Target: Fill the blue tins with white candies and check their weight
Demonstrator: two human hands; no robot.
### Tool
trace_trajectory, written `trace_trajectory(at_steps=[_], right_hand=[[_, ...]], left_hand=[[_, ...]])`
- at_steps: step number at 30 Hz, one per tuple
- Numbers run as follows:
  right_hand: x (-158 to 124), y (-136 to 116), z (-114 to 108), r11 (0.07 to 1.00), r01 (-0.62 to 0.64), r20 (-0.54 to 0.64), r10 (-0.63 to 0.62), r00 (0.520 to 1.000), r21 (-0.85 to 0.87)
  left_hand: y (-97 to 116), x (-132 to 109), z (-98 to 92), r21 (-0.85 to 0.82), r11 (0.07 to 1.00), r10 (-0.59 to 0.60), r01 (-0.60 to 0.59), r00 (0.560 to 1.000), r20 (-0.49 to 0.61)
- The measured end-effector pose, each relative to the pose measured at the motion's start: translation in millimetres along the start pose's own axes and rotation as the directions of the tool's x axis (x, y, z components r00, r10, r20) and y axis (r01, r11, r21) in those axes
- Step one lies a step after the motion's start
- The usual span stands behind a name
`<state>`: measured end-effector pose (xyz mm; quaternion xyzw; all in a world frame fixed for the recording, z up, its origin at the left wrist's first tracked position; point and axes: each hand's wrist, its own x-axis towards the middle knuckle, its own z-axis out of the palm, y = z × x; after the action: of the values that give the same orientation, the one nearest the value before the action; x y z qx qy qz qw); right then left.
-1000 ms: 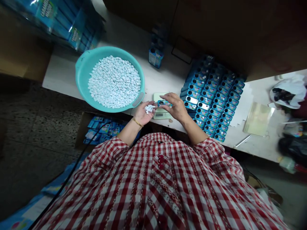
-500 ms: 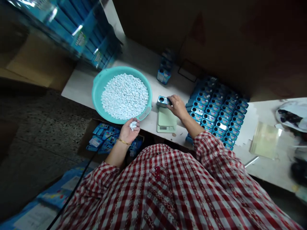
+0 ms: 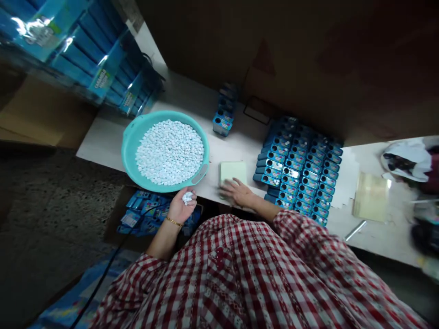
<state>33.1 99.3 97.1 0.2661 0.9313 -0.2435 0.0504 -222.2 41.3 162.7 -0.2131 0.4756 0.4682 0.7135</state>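
My left hand is cupped around a small heap of white candies, palm up, at the front rim of a turquoise basin. Many more of these small white pieces fill the basin. Slightly blurred, my right hand lies with fingers spread over the front part of a pale green kitchen scale. It holds nothing that I can see, and the scale's plate is bare. Right of the scale stand tight rows of small blue boxes with dark round openings; white pieces show on some.
A short row of blue boxes stands behind the scale. Clear-wrapped blue packs tower at the upper left. Below the table edge, a carton holds blue packets. Yellowish sheets and a metal rod lie at the right.
My right hand has let go of the blue box it held behind the scale and moved onto the scale's front. That box is gone from there. My left hand still cups the candies.
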Motion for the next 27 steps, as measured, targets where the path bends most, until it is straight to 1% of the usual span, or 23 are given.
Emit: trace_trajectory(at_steps=[2,4,7,9,11,12,13,14,16,17,18,19,22,24,27], right_hand=[[-10,-11,21,1.000,-0.020,0.024,0.021,0.999,-0.010],[-4,-7,27,0.994,-0.109,-0.005,0.109,0.994,-0.027],[15,6,18,0.959,-0.277,-0.072,0.272,0.959,-0.055],[21,9,9,0.928,-0.366,-0.090,0.360,0.929,-0.067],[15,5,2,0.907,-0.416,-0.111,0.408,0.906,-0.061],[6,0,-2,0.895,-0.443,-0.146,0.432,0.890,-0.055],[-5,-4,-5,0.873,-0.485,-0.202,0.467,0.861,-0.048],[-19,-8,-7,0.836,-0.547,-0.274,0.517,0.811,-0.041],[-50,-12,-10,0.720,-0.694,-0.407,0.626,0.665,-0.026],[-65,-11,-10,0.662,-0.749,-0.445,0.662,0.603,-0.030],[-78,-8,-9,0.625,-0.779,-0.461,0.678,0.572,-0.047],[-88,-3,-8,0.613,-0.786,-0.461,0.676,0.574,-0.079],[-103,13,-3,0.637,-0.747,-0.430,0.630,0.647,-0.191],[-103,18,-4,0.652,-0.716,-0.406,0.601,0.688,-0.250],[-96,10,-20,0.687,-0.651,-0.377,0.537,0.754,-0.323]], left_hand=[[-4,2,6.6,0.035,0.999,-0.023,0.022,1.000,0.005],[-6,3,14.1,0.070,0.997,-0.026,0.025,1.000,0.011],[-9,3,22.5,0.117,0.993,-0.021,0.019,1.000,0.016],[-12,3,24.4,0.141,0.990,-0.025,0.022,1.000,0.019],[-16,1,23.4,0.157,0.987,-0.037,0.032,0.999,0.028],[-17,1,22.2,0.163,0.986,-0.045,0.039,0.998,0.034],[-19,0,20.8,0.167,0.985,-0.054,0.047,0.998,0.040],[-21,-1,19.5,0.171,0.984,-0.063,0.054,0.997,0.045],[-25,-1,18.1,0.176,0.982,-0.079,0.069,0.996,0.047],[-26,-1,18.4,0.179,0.981,-0.084,0.075,0.995,0.046],[-28,0,19.7,0.182,0.980,-0.089,0.079,0.995,0.048],[-30,1,21.7,0.188,0.979,-0.093,0.081,0.994,0.054],[-37,5,31.7,0.218,0.972,-0.108,0.087,0.990,0.090],[-41,6,39.1,0.244,0.966,-0.117,0.089,0.987,0.107],[-46,7,46.9,0.265,0.960,-0.125,0.090,0.985,0.117]])
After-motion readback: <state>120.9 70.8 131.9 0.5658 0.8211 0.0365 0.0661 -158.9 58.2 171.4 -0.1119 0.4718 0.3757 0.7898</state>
